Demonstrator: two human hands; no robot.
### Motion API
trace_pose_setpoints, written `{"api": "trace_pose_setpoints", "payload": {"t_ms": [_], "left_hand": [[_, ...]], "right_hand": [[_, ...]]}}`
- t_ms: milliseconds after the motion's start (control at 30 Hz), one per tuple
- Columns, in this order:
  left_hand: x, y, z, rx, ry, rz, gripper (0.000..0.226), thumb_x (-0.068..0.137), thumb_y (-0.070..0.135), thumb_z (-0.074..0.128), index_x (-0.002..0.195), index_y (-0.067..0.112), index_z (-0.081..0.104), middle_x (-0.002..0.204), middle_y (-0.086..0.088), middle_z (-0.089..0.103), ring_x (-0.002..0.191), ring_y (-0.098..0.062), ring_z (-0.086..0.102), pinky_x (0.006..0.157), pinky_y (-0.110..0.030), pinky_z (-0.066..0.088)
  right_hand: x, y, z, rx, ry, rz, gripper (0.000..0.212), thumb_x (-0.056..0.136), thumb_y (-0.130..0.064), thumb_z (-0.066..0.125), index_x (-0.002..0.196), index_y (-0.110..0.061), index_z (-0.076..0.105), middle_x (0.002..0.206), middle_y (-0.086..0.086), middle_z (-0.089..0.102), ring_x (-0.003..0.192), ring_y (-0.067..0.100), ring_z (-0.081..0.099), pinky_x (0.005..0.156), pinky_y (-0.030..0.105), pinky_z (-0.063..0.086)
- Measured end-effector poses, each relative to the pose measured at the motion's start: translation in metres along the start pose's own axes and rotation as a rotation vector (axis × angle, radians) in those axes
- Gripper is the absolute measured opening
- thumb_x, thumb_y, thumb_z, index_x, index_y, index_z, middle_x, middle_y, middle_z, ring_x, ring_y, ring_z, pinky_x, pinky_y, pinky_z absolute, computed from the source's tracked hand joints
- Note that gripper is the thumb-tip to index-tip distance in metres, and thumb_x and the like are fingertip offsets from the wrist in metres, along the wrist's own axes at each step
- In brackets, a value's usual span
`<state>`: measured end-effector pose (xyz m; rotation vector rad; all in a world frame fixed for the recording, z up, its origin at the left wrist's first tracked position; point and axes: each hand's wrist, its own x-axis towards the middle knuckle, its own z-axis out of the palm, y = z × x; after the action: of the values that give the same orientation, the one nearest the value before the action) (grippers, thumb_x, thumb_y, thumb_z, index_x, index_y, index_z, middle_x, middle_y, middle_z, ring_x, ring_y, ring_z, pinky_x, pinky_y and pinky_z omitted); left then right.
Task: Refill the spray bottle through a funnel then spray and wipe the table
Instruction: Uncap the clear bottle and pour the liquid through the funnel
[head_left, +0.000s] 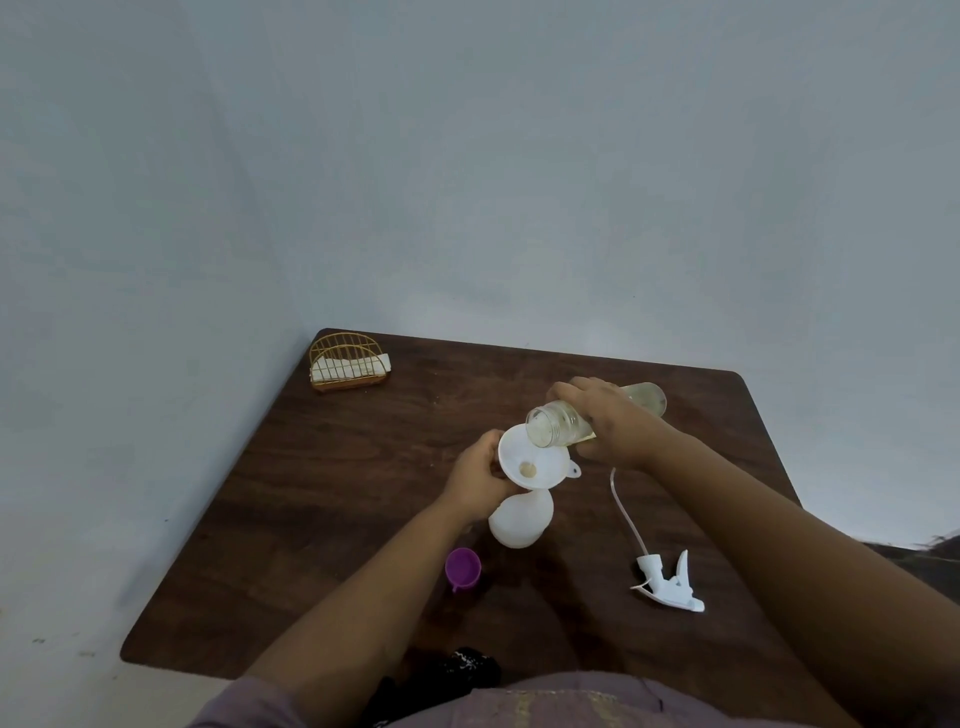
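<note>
A white spray bottle stands near the middle of the dark wooden table, with a white funnel seated in its neck. My left hand grips the funnel's left rim. My right hand holds a clear refill bottle tipped on its side, its open mouth over the funnel's edge. Pale liquid shows in the funnel's throat. The white trigger spray head with its long dip tube lies on the table to the right.
A purple cap lies in front of the spray bottle. A gold wire holder with white napkins stands at the table's far left corner. Walls close off the table's back and left sides.
</note>
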<state>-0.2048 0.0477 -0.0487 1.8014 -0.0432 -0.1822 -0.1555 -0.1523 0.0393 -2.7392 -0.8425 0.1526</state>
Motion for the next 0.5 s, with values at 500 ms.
{"api": "trace_pose_setpoints", "payload": {"t_ms": [500], "left_hand": [[0.0020,-0.0051,0.0009,-0.004,-0.003,0.004,0.057,0.072,0.012,0.085,0.119,0.024,0.056,0.112,0.012,0.064,0.105,-0.007,0.062,0.086,-0.027,0.055]], "right_hand": [[-0.0004,0.0003,-0.0033,-0.014,0.005,0.002,0.051,0.071,-0.012,0.069,0.116,-0.024,0.051,0.105,-0.002,0.054,0.099,0.019,0.050,0.094,0.037,0.040]]}}
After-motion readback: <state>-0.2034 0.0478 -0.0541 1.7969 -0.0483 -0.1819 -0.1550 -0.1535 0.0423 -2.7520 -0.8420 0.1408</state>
